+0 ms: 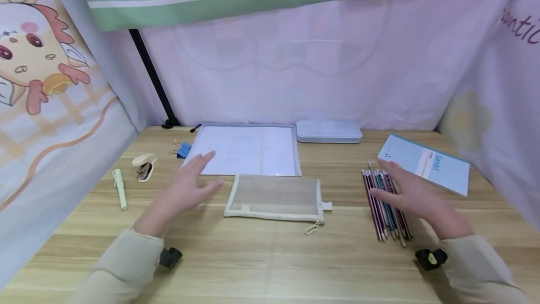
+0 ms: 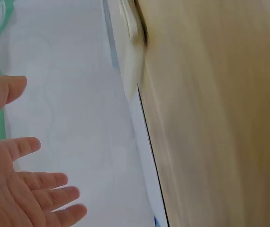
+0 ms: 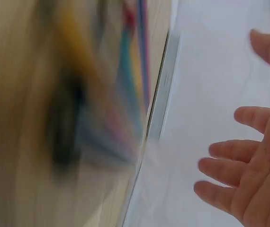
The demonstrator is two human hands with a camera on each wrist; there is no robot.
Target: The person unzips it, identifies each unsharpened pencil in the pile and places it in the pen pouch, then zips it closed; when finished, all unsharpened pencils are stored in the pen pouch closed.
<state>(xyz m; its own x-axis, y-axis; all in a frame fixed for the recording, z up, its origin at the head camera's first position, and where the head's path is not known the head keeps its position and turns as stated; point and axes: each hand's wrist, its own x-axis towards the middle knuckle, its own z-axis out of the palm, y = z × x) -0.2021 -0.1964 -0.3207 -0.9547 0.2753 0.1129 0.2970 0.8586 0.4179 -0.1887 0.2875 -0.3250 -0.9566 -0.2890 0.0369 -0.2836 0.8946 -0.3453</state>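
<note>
My left hand (image 1: 191, 186) hovers open above the wooden table (image 1: 270, 257), just left of a mesh zip pouch (image 1: 275, 197) and in front of a clear document folder (image 1: 246, 150). In the left wrist view the left hand (image 2: 16, 189) shows spread fingers holding nothing. My right hand (image 1: 405, 189) is open over a row of several coloured pencils (image 1: 381, 205); whether it touches them is unclear. The right wrist view is blurred; the right hand (image 3: 248, 165) has its fingers spread and empty.
A grey pencil case (image 1: 329, 131) lies at the back. A light blue notebook (image 1: 426, 163) sits at the right. A stapler (image 1: 144, 165), a pale green pen (image 1: 120, 187) and a blue binder clip (image 1: 182, 149) lie at the left. Curtains surround the table.
</note>
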